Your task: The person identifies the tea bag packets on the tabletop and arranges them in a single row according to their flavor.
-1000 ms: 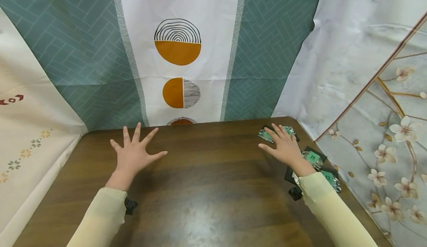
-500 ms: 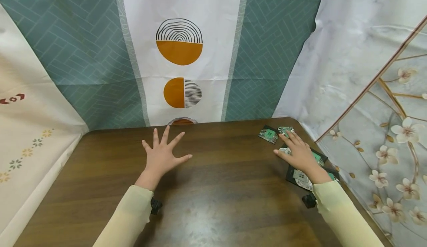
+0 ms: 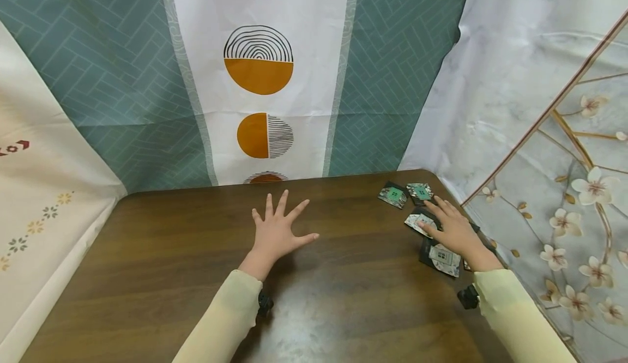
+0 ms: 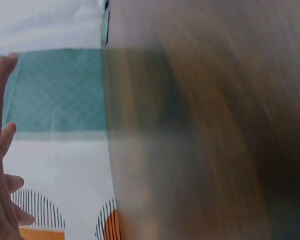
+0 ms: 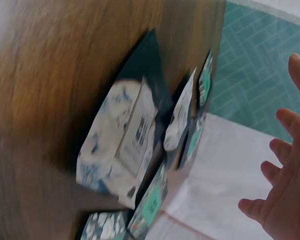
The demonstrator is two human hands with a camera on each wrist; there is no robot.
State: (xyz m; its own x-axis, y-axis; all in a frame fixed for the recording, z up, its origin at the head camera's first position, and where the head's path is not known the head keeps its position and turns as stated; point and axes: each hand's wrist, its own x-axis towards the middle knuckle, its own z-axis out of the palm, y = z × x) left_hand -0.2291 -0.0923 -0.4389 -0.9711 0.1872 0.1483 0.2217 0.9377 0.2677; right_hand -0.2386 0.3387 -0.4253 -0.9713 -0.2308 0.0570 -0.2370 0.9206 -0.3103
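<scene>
My left hand hovers over the middle of the brown table, fingers spread wide, holding nothing. My right hand, fingers extended, is above a group of small flat packets on the table's right side and partly hides some. Two dark packets with green labels, one left and one right, lie near the far edge. Closer in are a white-labelled packet and another pale floral packet. In the right wrist view, a large blue-and-white patterned packet lies near a green-labelled packet.
The wooden table has rounded far corners. A green and white patterned cloth hangs behind it, a cream cloth on the left and a floral cloth on the right. Both wrists wear small black cameras.
My left hand has travelled right, from the table's left side to its middle. My right hand has drifted right and slightly nearer, uncovering the far packets and the pale ones.
</scene>
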